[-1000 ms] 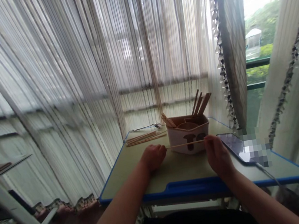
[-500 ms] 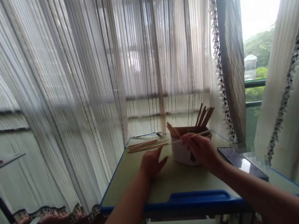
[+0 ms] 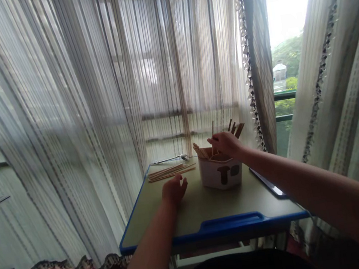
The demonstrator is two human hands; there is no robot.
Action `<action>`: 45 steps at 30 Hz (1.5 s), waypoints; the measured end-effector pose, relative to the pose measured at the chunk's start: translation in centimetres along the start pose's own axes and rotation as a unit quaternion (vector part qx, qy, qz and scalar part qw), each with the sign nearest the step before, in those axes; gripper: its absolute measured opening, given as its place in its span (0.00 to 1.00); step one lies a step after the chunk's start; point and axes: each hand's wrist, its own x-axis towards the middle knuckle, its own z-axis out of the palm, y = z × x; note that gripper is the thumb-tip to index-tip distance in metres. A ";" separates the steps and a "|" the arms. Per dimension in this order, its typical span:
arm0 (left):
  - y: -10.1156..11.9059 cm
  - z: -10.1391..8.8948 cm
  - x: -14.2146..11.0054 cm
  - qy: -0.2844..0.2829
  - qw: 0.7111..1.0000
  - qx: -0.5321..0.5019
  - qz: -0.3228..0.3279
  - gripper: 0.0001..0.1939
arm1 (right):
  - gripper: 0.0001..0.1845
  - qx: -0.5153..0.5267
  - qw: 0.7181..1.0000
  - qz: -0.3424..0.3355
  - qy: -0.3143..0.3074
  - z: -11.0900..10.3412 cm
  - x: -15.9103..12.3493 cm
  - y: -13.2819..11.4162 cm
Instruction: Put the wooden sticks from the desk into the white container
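Note:
My right hand (image 3: 227,144) is pinched around a thin wooden chopstick (image 3: 212,127), held upright over a chopstick holder (image 3: 211,175). The stick's lower end reaches down to the holder's left part. White outside with brown marks, the holder has several light sticks (image 3: 199,151) leaning at its left and several darker sticks (image 3: 240,130) at its right. On the desk, my left hand (image 3: 173,190) rests with thumb and fingers apart, just in front of a loose bundle of chopsticks (image 3: 167,173). Nothing shows in its fingers.
A metal spoon (image 3: 169,159) lies along the back edge of the blue-rimmed desk (image 3: 151,219). Right of the holder, a dark flat device (image 3: 273,187) lies partly under my right forearm. Sheer curtains (image 3: 99,97) hang right behind the desk.
My right hand has risen and turned the chopstick from nearly level to upright over the holder. My left hand stays by the bundle. The view has shifted a little.

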 end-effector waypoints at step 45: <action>-2.9 1.7 1.8 -0.075 0.972 0.104 -0.198 0.26 | 0.18 0.164 0.980 -0.075 -0.089 8.1 -13.3 -3.6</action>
